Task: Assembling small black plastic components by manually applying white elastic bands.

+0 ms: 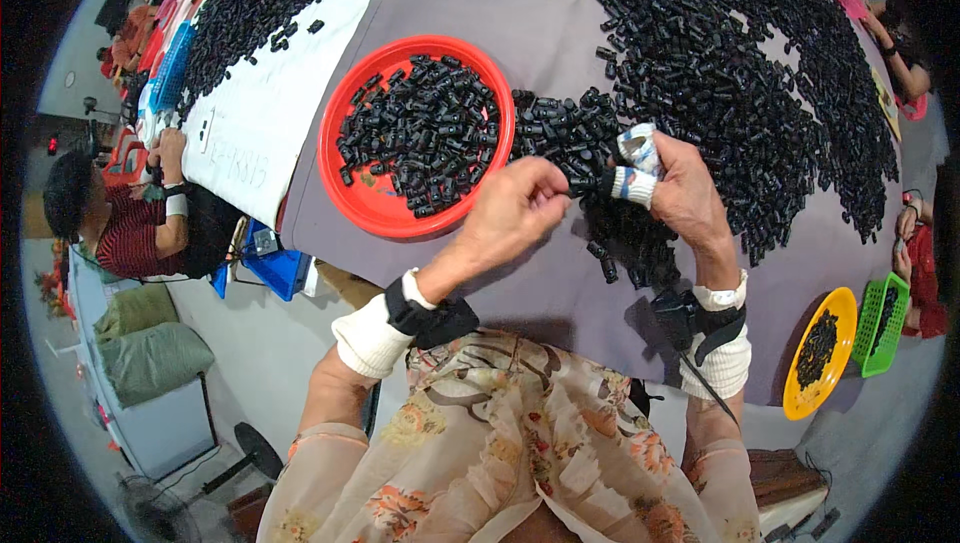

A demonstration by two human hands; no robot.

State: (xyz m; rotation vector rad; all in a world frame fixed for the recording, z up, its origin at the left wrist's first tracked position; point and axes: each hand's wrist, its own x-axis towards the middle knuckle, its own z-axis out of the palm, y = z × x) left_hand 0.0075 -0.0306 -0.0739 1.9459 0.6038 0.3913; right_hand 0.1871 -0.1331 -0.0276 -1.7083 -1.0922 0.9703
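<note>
My right hand, with pale patterned wrapping on its thumb and a finger, is closed on a small black cylindrical part. The fingers of my left hand are pinched together at the near end of that part; what is between them is too small to make out. Left of my hands stands a round red basin holding many similar black parts. Behind and beyond my hands, a large heap of loose black parts spreads over the grey table covering.
Near the right table edge lie a yellow plate with small black pieces and a green basket. Another person sits at the left beside a white sheet and a blue basket. Other people's arms show at the far right.
</note>
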